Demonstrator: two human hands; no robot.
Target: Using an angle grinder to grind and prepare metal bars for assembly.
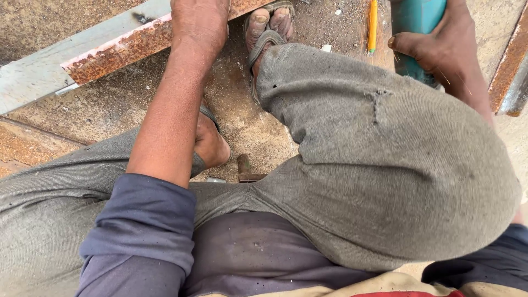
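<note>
left hand [199, 22] on metal bar [118, 52], far left | foot [269, 25] between hands | right hand [440, 47] around tool [418, 16], far right

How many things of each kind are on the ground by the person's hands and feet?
Rusty metal bars: 2, one under the left hand at, one at the right edge
Grey metal bar: 1
Teal power tool: 1, gripped by the right hand
Yellow pencil: 1
Sandals: 2
Small brown metal piece: 1
Total: 8
</note>
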